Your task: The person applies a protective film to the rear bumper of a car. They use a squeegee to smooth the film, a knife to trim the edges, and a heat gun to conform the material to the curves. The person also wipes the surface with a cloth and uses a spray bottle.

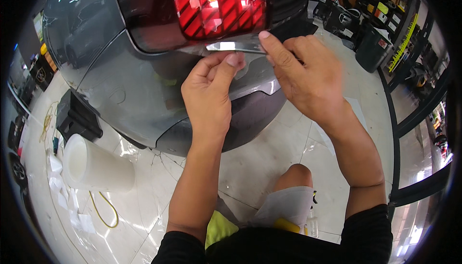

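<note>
In front of me is the rear corner of a dark grey car with a red tail light. My right hand is closed around a slim silver knife, which points left just below the light's lower edge. Its handle is mostly hidden in the fingers. Below the blade, my left hand has thumb and fingers pinched together at a piece of clear film against the bumper. How far the film reaches over the paint is hard to make out.
A large white roll lies on the tiled floor at the left, near a black box-shaped stand and a yellow cord. A dark bin and loaded shelves stand at the right. A spray bottle is beside my leg.
</note>
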### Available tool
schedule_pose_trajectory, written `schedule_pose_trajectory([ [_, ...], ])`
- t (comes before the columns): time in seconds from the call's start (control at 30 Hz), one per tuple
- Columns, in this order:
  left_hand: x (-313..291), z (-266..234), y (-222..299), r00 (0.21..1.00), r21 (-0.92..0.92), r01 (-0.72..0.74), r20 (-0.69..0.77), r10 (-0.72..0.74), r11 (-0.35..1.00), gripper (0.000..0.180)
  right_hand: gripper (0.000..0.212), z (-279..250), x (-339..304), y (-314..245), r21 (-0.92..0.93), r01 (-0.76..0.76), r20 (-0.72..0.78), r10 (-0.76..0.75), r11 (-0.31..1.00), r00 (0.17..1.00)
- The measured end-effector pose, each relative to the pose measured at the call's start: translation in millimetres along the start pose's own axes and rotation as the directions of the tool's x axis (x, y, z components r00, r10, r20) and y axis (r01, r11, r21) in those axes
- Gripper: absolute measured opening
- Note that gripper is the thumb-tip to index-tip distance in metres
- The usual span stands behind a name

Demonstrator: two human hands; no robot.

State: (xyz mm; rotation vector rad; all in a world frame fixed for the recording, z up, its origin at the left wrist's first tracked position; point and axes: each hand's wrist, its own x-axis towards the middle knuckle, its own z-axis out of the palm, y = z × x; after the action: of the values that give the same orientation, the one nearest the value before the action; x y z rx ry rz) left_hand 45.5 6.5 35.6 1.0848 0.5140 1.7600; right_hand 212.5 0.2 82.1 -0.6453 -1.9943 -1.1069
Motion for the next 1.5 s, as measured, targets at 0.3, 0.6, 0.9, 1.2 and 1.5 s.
schedule_pose_trajectory([
  [0.3, -1, 0, -5, 0.999, -0.028, -0.021, -0.043, 0.020, 0.999, 0.021, 0.052, 6, -10, 4, 0.033, -0.075, 0.004, 0.075, 0.997, 0.997],
  [0.6, 3, -4, -11, 0.998, -0.010, -0.065, 0.005, 0.065, 0.998, 0.024, 0.053, 21, -17, 12, 0.092, -0.074, -0.069, 0.080, 0.993, 0.994],
  [0.9, 3, -3, -10, 0.998, 0.040, -0.054, -0.028, 0.055, 0.998, 0.022, 0.052, 24, -19, 18, 0.097, -0.077, -0.077, 0.085, 0.992, 0.993],
  [1.2, 5, -1, -10, 0.996, 0.025, -0.069, -0.050, 0.070, 0.997, 0.022, 0.050, 32, -26, 27, 0.109, -0.088, -0.084, 0.098, 0.990, 0.992],
  [1.5, 5, 1, -10, 0.996, 0.111, -0.084, -0.028, 0.088, 0.990, 0.021, 0.048, 40, -31, 39, 0.088, -0.067, -0.111, 0.077, 0.994, 0.991],
])
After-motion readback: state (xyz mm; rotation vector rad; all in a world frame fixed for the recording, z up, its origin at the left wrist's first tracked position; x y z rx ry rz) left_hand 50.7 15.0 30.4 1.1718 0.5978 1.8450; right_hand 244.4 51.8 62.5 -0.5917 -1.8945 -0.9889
